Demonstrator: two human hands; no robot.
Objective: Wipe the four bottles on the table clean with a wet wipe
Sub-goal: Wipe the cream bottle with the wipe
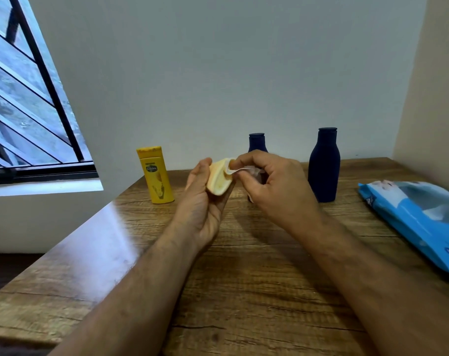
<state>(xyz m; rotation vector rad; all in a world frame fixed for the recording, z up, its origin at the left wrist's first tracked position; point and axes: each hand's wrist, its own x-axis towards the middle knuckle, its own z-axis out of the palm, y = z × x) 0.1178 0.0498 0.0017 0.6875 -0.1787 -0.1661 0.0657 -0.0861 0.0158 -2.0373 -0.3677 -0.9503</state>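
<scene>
The left hand (203, 201) grips a cream bottle (219, 177) above the table's (244, 291) middle. The right hand (274, 186) pinches a wet wipe (237, 170) against it. The near half lies bare; a wipes pack (418, 217) overhangs the right edge.

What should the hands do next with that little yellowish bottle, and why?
Probably rub the wet wipe along the cream bottle: the left hand holds it up off the table, and the right hand pinches the wipe against its top end.
</scene>
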